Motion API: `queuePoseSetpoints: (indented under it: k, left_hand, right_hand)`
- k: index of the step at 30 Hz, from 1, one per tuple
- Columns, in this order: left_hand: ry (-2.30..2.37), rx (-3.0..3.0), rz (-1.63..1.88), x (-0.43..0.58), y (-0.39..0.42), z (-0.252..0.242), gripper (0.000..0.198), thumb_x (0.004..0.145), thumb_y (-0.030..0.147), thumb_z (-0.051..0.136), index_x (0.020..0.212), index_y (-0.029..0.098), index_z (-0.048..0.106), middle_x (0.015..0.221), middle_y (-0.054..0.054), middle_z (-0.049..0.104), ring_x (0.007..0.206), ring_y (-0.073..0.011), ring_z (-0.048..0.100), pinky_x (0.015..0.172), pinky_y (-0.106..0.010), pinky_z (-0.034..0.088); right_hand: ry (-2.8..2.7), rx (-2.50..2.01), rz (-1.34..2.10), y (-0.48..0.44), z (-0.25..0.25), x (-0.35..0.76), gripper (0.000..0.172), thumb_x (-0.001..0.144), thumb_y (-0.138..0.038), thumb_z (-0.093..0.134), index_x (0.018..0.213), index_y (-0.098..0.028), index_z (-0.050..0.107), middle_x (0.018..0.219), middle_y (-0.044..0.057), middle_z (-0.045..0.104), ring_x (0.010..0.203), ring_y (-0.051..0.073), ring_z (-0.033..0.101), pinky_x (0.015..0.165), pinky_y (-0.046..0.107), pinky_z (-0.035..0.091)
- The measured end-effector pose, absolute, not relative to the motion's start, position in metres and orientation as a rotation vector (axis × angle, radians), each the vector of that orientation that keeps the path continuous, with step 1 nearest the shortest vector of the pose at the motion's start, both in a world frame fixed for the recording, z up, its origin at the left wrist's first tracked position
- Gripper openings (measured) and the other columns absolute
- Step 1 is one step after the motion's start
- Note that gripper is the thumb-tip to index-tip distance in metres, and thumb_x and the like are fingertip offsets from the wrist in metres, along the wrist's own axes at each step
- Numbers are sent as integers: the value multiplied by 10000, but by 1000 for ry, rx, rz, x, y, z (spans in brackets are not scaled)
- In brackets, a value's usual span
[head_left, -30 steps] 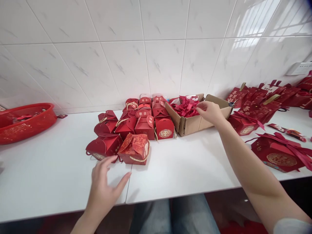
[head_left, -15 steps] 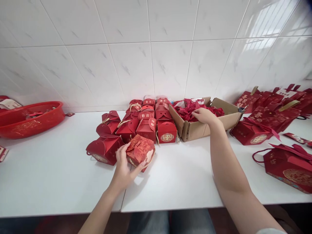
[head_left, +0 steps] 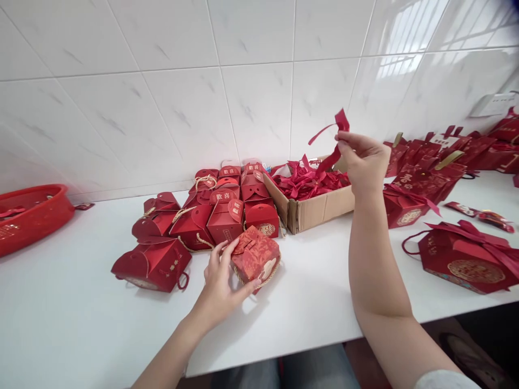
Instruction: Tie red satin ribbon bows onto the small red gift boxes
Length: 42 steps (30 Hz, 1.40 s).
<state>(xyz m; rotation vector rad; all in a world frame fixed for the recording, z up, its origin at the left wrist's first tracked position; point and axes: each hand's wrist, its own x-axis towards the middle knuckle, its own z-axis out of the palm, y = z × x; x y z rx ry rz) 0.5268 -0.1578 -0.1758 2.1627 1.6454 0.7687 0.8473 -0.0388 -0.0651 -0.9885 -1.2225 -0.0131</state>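
My left hand (head_left: 225,283) grips a small red patterned gift box (head_left: 257,256) with a twisted gold cord, tilted just above or on the white table. Its fingers lie along one side and the thumb along the front. Raised over the cardboard box, my right hand (head_left: 363,156) pinches a dark red ribbon (head_left: 341,120), one end sticking up and another part hanging toward the box. The open cardboard box (head_left: 324,210) holds a heap of red ribbons (head_left: 306,181). To its left, several red gift boxes (head_left: 227,216) stand packed together, some with cord handles.
A red plastic basin (head_left: 36,216) is at the left edge. Toward the right stand a red box with a ribbon bow (head_left: 466,259), several red gift bags (head_left: 425,175) and small red packets (head_left: 482,216). A tiled wall (head_left: 259,108) closes off the back.
My right hand has risen out of the cardboard box with a ribbon. My left hand still holds the patterned gift box. The view has turned somewhat to the right.
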Motion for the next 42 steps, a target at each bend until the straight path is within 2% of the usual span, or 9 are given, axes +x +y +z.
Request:
queuePoseSetpoints:
  k: [6, 10, 16, 20, 24, 29, 35, 38, 42]
  left_hand:
    - [1827, 2217, 780, 540, -162, -180, 823, 748, 601, 575, 1417, 224, 276, 1365, -180, 282, 1303, -377, 323, 1034, -623, 286]
    - [1864, 2273, 871, 546, -160, -150, 943, 653, 665, 638, 1413, 198, 332, 1476, -198, 129, 1346, -427, 218, 1043, -648, 238]
    - [1417, 2288, 902, 566, -132, -63, 542, 721, 556, 657, 1195, 302, 587, 1357, -62, 461, 1317, -310, 343, 1117, -534, 209]
    - [1028, 2008, 764, 573, -122, -32, 351, 842, 473, 559, 1042, 200, 650, 970, -52, 648, 916, -196, 602, 819, -325, 490]
    - [961, 1934, 831, 569, -127, -22, 265, 841, 407, 585, 874, 156, 661, 677, -2, 553, 595, -109, 500, 535, -227, 408]
    - [781, 1981, 1036, 550, -131, -15, 187, 820, 279, 613, 691, 145, 638, 647, -6, 535, 582, -103, 484, 537, -229, 396]
    - [578, 1994, 1255, 518, -139, -9, 190, 818, 152, 573, 634, 157, 619, 602, -13, 564, 624, -132, 547, 578, -248, 438]
    - [626, 2194, 1095, 514, -151, -4, 199, 851, 190, 548, 674, 191, 639, 617, -20, 573, 599, -146, 543, 583, -283, 464]
    - [576, 2434, 395, 517, -164, 4, 113, 783, 255, 662, 697, 303, 716, 788, -37, 672, 736, -207, 617, 738, -356, 529]
  right_hand:
    - [-1284, -821, 168, -67, -52, 844, 364, 890, -337, 522, 1252, -295, 530, 1094, 45, 666, 996, 209, 645, 741, 344, 572]
    - [-1440, -773, 487, -87, -43, 831, 266, 830, -287, 622, 1082, -212, 662, 961, 47, 711, 839, 184, 679, 740, 332, 577]
    - [-1743, -714, 814, -103, -37, 802, 193, 801, -293, 666, 951, -197, 740, 919, 51, 732, 870, 189, 683, 785, 308, 566]
    - [-1852, -714, 809, -108, -37, 794, 213, 792, -314, 676, 955, -190, 734, 929, 60, 730, 877, 195, 682, 795, 321, 558]
    - [-1842, -835, 746, -112, -36, 796, 209, 762, -350, 697, 886, -188, 745, 881, 60, 734, 867, 201, 678, 798, 328, 555]
    - [-1466, -837, 665, -104, -39, 822, 134, 743, -309, 704, 824, -202, 712, 827, 47, 713, 794, 194, 674, 735, 345, 559]
    - [-890, -579, 701, -81, -47, 882, 134, 861, -251, 511, 812, -233, 634, 1223, 23, 614, 1316, 237, 425, 901, 313, 520]
    - [-925, -602, 708, -78, -50, 901, 227, 884, -173, 408, 805, -210, 618, 1207, 12, 611, 1404, 213, 276, 960, 297, 469]
    - [-1082, -866, 418, -91, -46, 902, 309, 888, -162, 279, 799, -236, 565, 1106, 28, 624, 1308, 253, 417, 838, 391, 483]
